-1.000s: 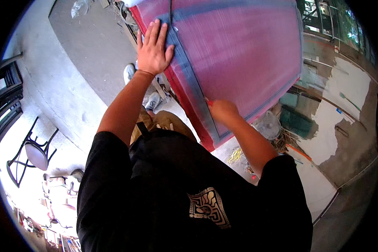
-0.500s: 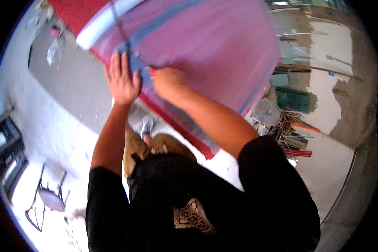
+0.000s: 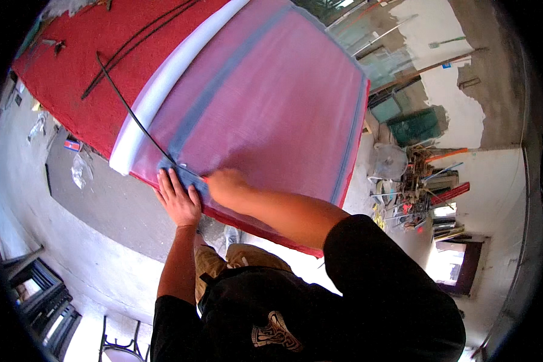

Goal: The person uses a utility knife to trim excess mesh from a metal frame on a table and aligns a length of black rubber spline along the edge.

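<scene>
Mesh sheet (image 3: 277, 108), translucent over red, spreads out ahead of both hands and past the right one. Grey frame (image 3: 220, 99) shows with it; one corner lies under the left fingertips. Left hand (image 3: 180, 199): flat, fingers extended side by side, thumb out toward its partner. Right hand (image 3: 228, 186), just beside that thumb: curled closed round a small red tool (image 3: 205, 178); only a bit shows, kind cannot be told. Black cord (image 3: 133, 117) runs from just ahead of the left fingers, away over a white roll (image 3: 181, 72), looping on a red cover (image 3: 66, 78) beyond.

On method, my judgement: left fingers should bear down evenly so the corner does not creep. Mesh ahead of the right hand ought to lie smooth, not dragged. Short, firm strokes along the frame bar probably beat one long push. Left thumb sits close to the tool; best clear of its line in case of a slip. Cord wants slack; a snag at the roll could tug it.
</scene>
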A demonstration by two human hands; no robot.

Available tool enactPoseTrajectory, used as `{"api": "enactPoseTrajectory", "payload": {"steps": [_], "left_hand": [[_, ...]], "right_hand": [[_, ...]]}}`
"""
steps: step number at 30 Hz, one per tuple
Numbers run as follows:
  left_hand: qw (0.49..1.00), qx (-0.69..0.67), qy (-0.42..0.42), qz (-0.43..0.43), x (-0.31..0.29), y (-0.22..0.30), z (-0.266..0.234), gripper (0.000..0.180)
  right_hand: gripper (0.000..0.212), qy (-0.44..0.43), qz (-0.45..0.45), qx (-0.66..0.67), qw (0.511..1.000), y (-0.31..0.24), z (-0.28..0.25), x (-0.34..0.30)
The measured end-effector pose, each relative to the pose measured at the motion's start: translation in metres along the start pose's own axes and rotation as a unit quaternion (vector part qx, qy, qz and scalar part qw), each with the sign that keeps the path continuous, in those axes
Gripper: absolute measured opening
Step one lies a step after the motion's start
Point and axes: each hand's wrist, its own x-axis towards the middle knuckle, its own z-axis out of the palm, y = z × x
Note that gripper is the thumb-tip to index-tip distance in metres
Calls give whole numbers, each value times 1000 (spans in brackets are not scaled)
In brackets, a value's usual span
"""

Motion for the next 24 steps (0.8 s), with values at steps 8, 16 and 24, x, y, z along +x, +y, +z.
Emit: {"api": "enactPoseTrajectory", "payload": {"steps": [8,16,24], "left_hand": [[999,15,-36,3,4,5,-12,77],[991,78,-107,31,2,11,-24,81],[975,109,-192,19,6,6,-54,85]], "right_hand": [[22,-119,152,-1,981,147,72,-172],[24,-223,196,-143,944,254,104,-329],[24,-212,165,-136,953,290,131,-330]]}}
